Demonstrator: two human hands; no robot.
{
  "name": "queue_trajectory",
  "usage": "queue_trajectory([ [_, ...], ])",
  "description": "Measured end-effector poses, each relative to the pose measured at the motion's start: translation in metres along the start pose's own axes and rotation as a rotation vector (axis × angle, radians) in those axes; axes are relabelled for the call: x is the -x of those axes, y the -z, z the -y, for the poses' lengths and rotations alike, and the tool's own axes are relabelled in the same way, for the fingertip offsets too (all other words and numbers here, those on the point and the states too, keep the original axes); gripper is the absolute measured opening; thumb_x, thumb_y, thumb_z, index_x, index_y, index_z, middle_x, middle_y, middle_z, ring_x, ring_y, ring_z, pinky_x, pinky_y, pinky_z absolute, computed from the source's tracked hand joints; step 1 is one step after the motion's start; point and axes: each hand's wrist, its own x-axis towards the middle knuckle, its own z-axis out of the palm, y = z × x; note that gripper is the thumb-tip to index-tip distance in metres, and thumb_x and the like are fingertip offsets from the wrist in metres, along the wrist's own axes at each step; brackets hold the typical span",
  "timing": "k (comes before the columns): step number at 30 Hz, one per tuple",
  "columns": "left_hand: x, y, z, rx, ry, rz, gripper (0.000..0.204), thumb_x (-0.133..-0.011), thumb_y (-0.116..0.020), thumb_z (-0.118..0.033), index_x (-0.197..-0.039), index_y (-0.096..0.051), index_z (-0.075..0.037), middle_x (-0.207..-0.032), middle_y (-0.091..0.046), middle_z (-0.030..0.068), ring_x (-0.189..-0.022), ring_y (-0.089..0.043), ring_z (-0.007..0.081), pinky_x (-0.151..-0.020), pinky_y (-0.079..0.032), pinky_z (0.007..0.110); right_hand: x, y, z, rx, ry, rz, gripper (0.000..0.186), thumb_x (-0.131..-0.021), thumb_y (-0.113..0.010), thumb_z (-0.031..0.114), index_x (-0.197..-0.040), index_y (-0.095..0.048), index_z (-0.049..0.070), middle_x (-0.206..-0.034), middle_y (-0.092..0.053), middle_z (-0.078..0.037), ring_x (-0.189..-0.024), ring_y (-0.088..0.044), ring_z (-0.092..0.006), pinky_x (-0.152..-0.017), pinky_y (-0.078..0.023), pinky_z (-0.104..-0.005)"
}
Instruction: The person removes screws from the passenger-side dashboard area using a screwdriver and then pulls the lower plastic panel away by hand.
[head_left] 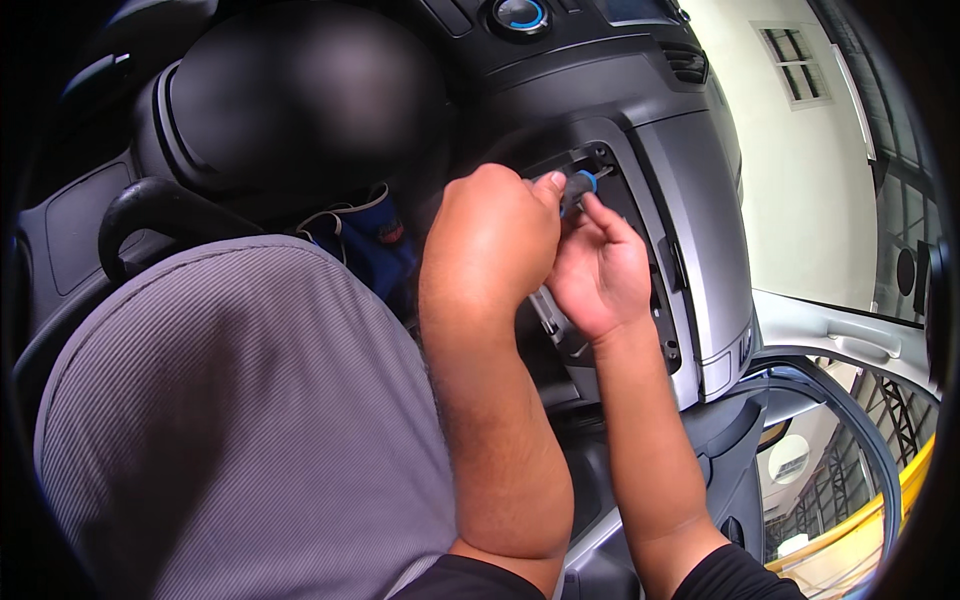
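A dark-handled screwdriver with blue parts (580, 187) points at the upper corner of the open recess (662, 310) in the car dashboard. Its tip is by a small hole or screw there; whether it is seated I cannot make out. My left hand (497, 225) is closed round the back end of the handle, most of its fingers hidden. From the other side my right hand (604, 262), palm turned up, closes on the handle near its front. Some of its fingers are behind the tool. Below my hands, a pale metal-looking part (546, 312) shows inside the recess.
A grey ribbed seat (250, 420) fills the lower left. Beside it lies a blue cloth item (378, 235). Above the recess are an air vent (684, 62) and a round dial (520, 15). An open car door (735, 440) is at the right. A blurred dark area covers the upper left.
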Motion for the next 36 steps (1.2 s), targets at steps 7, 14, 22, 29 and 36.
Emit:
queue_trajectory([
  [7,0.007,0.001,0.002,-0.093,-0.170,-0.037,0.035,-0.088,-0.079,-0.022,-0.096,-0.068,0.010,-0.082,-0.071,0.0197,-0.070,-0.071,0.0217,-0.064,-0.059,0.033,0.006,0.006,0.002,0.137,0.111,-0.105,0.032,-0.101,-0.068,0.033,-0.119,-0.064,0.007,-0.115,-0.069,-0.006,-0.108,-0.063,-0.0210,-0.099,-0.047,-0.0384],
  [14,0.002,-0.001,0.011,0.016,-0.227,0.028,0.049,-0.084,-0.084,-0.021,-0.116,-0.061,0.008,-0.100,-0.071,0.0196,-0.080,-0.074,0.0216,-0.067,-0.059,0.030,0.004,0.008,-0.004,0.044,0.051,-0.083,0.033,-0.099,-0.070,0.036,-0.117,-0.062,0.009,-0.118,-0.066,-0.007,-0.112,-0.062,-0.0213,-0.099,-0.048,-0.0412],
  [22,0.002,-0.008,0.004,-0.106,-0.062,0.126,0.035,-0.095,-0.071,-0.018,-0.115,-0.059,0.008,-0.095,-0.072,0.0178,-0.076,-0.074,0.0200,-0.060,-0.059,0.030,-0.001,0.005,-0.007,0.151,0.115,-0.184,0.033,-0.102,-0.064,0.041,-0.108,-0.064,0.009,-0.114,-0.068,-0.011,-0.102,-0.064,-0.0212,-0.083,-0.049,-0.0357],
  [29,0.003,-0.005,0.004,0.108,-0.024,0.179,0.049,-0.088,-0.078,-0.023,-0.121,-0.058,0.007,-0.088,-0.071,0.0164,-0.069,-0.071,0.0180,-0.060,-0.058,0.030,0.002,0.004,-0.004,0.088,0.125,-0.268,0.026,-0.102,-0.064,0.034,-0.106,-0.065,0.009,-0.105,-0.070,-0.006,-0.095,-0.067,-0.0210,-0.076,-0.049,-0.0355],
  [36,0.002,-0.014,0.010,-0.156,-0.231,0.002,0.043,-0.091,-0.075,-0.023,-0.117,-0.061,0.008,-0.089,-0.071,0.0165,-0.066,-0.071,0.0186,-0.059,-0.058,0.032,0.001,0.009,-0.001,0.128,0.131,-0.285,0.024,-0.101,-0.067,0.029,-0.108,-0.064,0.007,-0.109,-0.069,-0.009,-0.103,-0.066,-0.0200,-0.094,-0.050,-0.0378],
])
